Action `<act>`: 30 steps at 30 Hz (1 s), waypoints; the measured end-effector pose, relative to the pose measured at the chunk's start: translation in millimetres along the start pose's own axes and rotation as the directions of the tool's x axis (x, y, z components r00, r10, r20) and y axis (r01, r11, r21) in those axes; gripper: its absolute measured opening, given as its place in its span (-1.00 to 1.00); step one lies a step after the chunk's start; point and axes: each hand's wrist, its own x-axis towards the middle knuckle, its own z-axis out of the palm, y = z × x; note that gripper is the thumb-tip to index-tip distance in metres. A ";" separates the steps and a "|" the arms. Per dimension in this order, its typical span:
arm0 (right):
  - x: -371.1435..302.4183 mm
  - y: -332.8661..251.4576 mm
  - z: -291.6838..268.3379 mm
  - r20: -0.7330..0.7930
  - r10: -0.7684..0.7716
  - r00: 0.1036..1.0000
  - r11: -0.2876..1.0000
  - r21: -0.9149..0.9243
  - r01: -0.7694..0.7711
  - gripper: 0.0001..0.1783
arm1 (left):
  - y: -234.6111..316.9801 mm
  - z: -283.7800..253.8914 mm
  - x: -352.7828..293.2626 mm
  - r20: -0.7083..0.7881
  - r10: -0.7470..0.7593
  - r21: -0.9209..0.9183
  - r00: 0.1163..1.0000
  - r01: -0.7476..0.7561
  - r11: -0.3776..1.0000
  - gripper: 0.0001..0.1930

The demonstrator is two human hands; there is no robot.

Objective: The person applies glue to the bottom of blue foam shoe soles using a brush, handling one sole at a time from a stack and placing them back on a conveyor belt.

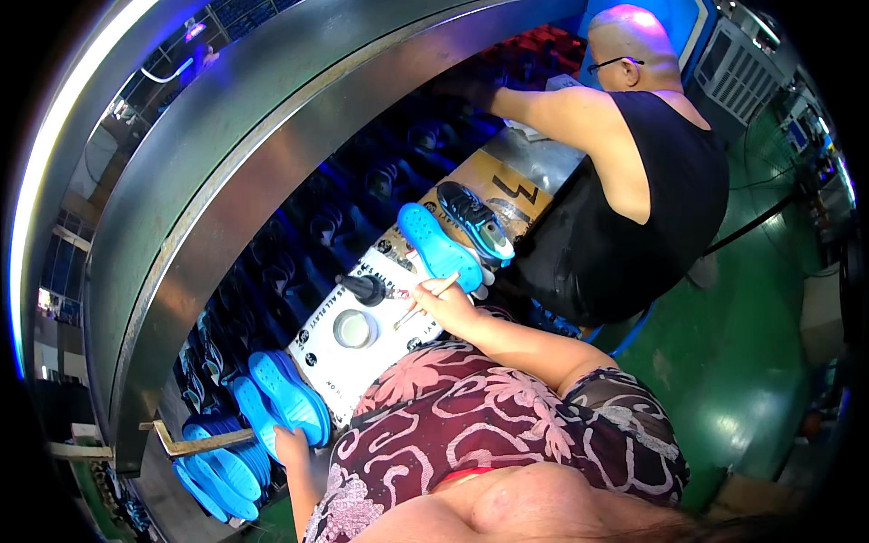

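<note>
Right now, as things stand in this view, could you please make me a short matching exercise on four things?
Column one:
1. Left hand
2. Right hand
3. Round cup
4. Dark sneaker

Column two:
A. On the white printed surface
B. Touching a blue insole at lower left
C. On the brown cardboard
D. Holding a slim brush

Pairs: 1-B, 2-D, 3-A, 4-C.

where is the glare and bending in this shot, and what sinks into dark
Head view: the light strip glares white near the left rim; the metal frame bows into an arc; the green floor catches shiny reflections; the shoes alongside the frame sink into bluish shadow.
</note>
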 end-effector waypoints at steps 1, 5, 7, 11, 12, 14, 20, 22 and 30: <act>-0.9 2.7 2.1 0.008 0.017 1.000 1.000 0.003 -0.017 -0.62 | -10.9 7.8 2.4 -0.059 0.019 -0.061 0.998 -0.023 0.998 -0.57; -1.6 6.2 0.1 0.028 0.072 0.997 0.997 -0.032 -0.071 -0.70 | -53.0 49.9 4.1 -0.270 -0.047 -0.529 0.962 -0.107 0.842 -0.53; -1.9 7.2 -6.3 0.005 0.072 0.997 0.993 -0.090 -0.072 -0.69 | -3.0 13.2 -18.6 0.274 -0.253 -0.930 0.928 0.323 0.175 -0.55; 0.4 -6.1 -8.9 0.017 0.038 0.999 0.996 -0.084 -0.036 -0.58 | 29.0 -29.9 -24.8 0.473 0.222 -0.815 0.853 0.519 -0.259 -0.84; 1.3 -16.1 -6.4 0.019 0.001 1.000 0.987 -0.161 0.002 -0.62 | 44.9 -38.4 -33.2 0.446 0.157 -0.829 0.881 0.473 -0.299 -0.82; 7.0 -22.4 -7.8 0.052 -0.031 0.998 0.994 -0.100 0.037 -0.56 | 91.5 -50.5 -53.2 0.233 0.112 -0.953 0.966 0.249 -0.173 -0.71; 7.9 -53.8 11.9 0.215 -0.242 0.946 0.961 -0.082 0.264 -0.60 | 167.7 -63.8 -85.0 -0.138 0.192 -0.969 0.972 -0.172 0.174 -0.47; 11.8 -59.2 15.0 0.330 -0.448 0.831 0.838 -0.170 0.519 -0.64 | 189.6 -68.7 -85.1 -0.203 0.178 -0.953 0.963 -0.236 0.189 -0.49; 2.4 -60.5 29.2 0.453 -0.588 0.670 0.673 -0.185 0.716 -0.68 | 231.4 -71.6 -79.3 -0.333 0.298 -0.894 0.895 -0.400 0.201 -0.55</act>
